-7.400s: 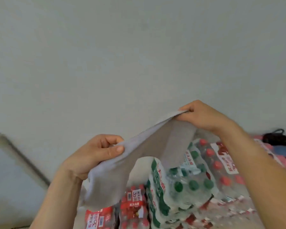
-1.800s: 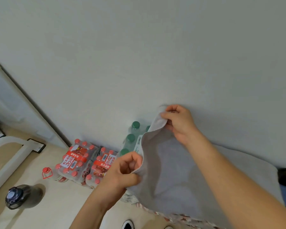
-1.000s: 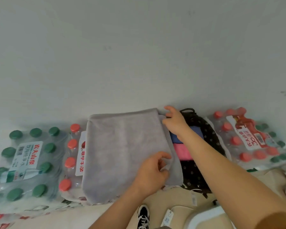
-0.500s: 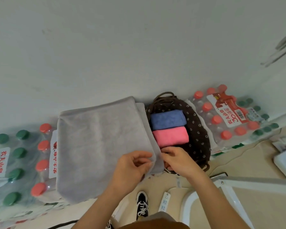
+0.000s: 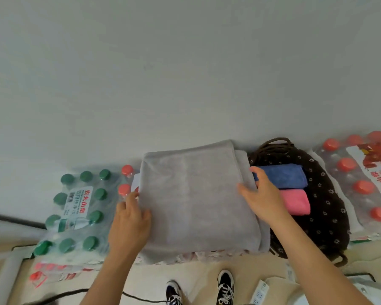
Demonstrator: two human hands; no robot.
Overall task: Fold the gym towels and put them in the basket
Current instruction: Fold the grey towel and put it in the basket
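Observation:
A folded grey towel [image 5: 198,201] lies flat on top of shrink-wrapped bottle packs against the wall. My left hand [image 5: 130,219] rests at its left edge, thumb on the cloth and straight fingers along the side. At the right edge my right hand [image 5: 260,199] lies with the thumb on the cloth and the fingers spread over the side. Just right of the towel stands a dark brown dotted basket [image 5: 323,208]. It holds a folded blue towel [image 5: 284,177] and, in front of it, a folded pink towel [image 5: 295,201].
A pack of green-capped bottles [image 5: 77,208] sits left of the towel and a red-capped pack [image 5: 365,183] right of the basket. A plain wall rises directly behind. My shoes [image 5: 224,287] stand on the beige floor below, near a black cable [image 5: 141,298].
Both hands have let go of the towel's near right corner. The left hand moved to the left edge and the right hand to the right edge. The view shifted left.

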